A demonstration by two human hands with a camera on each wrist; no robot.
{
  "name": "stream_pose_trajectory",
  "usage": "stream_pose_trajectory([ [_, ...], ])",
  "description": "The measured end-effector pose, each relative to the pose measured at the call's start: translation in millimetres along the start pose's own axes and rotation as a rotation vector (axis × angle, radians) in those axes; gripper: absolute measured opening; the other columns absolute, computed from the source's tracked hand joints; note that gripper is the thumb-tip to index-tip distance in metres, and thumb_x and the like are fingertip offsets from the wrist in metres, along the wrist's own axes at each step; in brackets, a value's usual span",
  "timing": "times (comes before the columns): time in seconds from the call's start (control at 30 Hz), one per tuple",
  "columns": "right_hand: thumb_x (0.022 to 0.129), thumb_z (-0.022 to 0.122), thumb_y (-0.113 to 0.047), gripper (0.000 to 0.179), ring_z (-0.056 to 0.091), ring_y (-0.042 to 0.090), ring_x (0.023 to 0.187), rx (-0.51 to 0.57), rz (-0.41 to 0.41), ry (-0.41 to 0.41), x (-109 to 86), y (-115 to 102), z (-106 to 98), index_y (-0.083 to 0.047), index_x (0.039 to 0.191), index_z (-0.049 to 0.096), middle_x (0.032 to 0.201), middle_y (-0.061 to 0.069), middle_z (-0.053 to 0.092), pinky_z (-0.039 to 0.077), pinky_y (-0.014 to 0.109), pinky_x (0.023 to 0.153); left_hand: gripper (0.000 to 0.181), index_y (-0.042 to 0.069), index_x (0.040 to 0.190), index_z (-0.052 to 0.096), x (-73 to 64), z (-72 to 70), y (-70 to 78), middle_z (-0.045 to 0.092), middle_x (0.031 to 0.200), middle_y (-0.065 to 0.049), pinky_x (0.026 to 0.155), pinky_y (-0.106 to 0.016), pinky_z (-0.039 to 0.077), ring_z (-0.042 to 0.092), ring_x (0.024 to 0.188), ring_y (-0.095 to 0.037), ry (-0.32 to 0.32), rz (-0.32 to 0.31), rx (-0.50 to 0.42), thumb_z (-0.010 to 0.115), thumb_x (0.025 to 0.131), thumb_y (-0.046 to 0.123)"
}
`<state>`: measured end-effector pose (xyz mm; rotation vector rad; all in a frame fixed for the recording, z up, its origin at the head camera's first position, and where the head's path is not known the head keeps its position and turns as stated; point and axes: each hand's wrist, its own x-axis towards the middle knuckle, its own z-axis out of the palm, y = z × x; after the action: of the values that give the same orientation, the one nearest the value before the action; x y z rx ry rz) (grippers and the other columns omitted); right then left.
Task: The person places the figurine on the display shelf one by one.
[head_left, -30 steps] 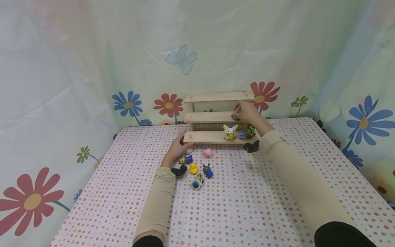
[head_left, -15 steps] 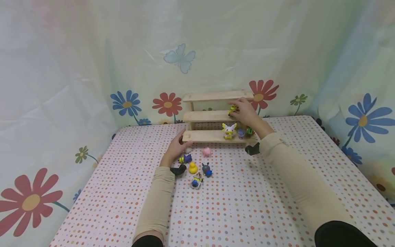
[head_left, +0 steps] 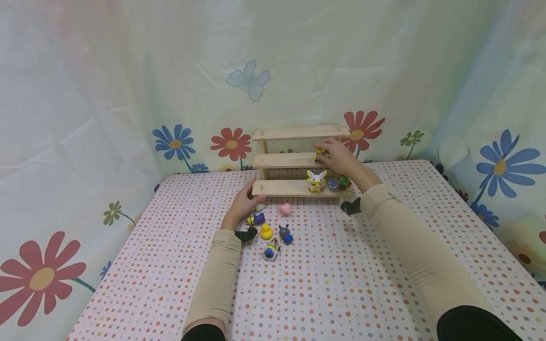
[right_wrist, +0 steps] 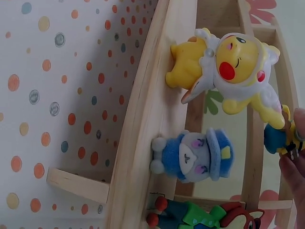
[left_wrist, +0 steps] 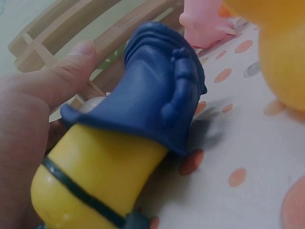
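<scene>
The right hand point(head_left: 339, 157) has a little yellow-and-blue plastic figurine point(head_left: 318, 154) pinched at the middle tier point(head_left: 286, 160) of a three-tier pale wooden shelf point(head_left: 298, 132), can't tell if it's touching. Left hand point(head_left: 243, 203) grips the bottom tier's left end point(head_left: 259, 188). Shiny yellow figure in a white hood point(head_left: 316, 181) stands on that same bottom level.

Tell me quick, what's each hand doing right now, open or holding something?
Left hand: closed, holding the left end of the bottom shelf.
Right hand: closed, pinching a small yellow-and-blue figure.
</scene>
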<state>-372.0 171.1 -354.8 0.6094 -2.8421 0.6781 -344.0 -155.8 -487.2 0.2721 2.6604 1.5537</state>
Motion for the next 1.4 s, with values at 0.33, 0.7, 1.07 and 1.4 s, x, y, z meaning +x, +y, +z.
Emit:
stream_pose_trajectory([
  [0.33, 0.096, 0.058, -0.023, 0.048, 0.054, 0.032, 0.102, 0.030, 0.016, -0.018, 2.0, 5, -2, -0.009, 0.140, 0.048, 0.140, 0.021, 0.042, 0.045, 0.048, 0.087, 0.096, 0.022, 0.153, 0.019, 0.1, 0.5, -0.1, 0.038, 0.151, -0.010, 0.113, -0.044, 0.032, 0.038, 0.138, -0.026, -0.001, -0.003, -0.011, 0.065, 0.079, 0.061],
  [0.7, 0.096, 0.057, -0.025, 0.048, 0.051, 0.035, 0.115, 0.047, 0.015, -0.006, 2.0, 6, -2, -0.010, 0.140, 0.048, 0.141, 0.020, 0.042, 0.044, 0.052, 0.095, 0.095, 0.021, 0.153, 0.019, 1.3, 0.9, -0.7, 0.038, 0.150, -0.010, 0.112, -0.045, 0.033, 0.039, 0.137, -0.026, 0.000, 0.001, -0.020, 0.066, 0.080, 0.058],
  [1.07, 0.095, 0.058, -0.021, 0.044, 0.049, 0.036, 0.116, 0.035, 0.028, 0.281, -27.4, -38, -12, -0.011, 0.137, 0.049, 0.135, 0.017, 0.044, 0.046, 0.051, 0.092, 0.100, 0.023, 0.153, 0.019, 1.2, 1.5, -7.0, 0.038, 0.151, -0.008, 0.112, -0.044, 0.033, 0.039, 0.137, -0.025, -0.003, 0.015, -0.034, 0.067, 0.076, 0.064],
  [1.4, 0.092, 0.062, -0.029, 0.037, 0.061, 0.018, 0.103, -0.012, -0.460, 0.046, -128.2, -179, 41, -0.017, 0.127, 0.060, 0.126, 0.005, 0.057, 0.054, 0.031, 0.084, 0.093, 0.026, 0.153, 0.019, 0.8, 1.9, -5.0, 0.042, 0.148, -0.009, 0.107, -0.045, 0.038, 0.044, 0.132, -0.025, 0.000, 0.038, -0.019, 0.065, 0.080, 0.060],
])
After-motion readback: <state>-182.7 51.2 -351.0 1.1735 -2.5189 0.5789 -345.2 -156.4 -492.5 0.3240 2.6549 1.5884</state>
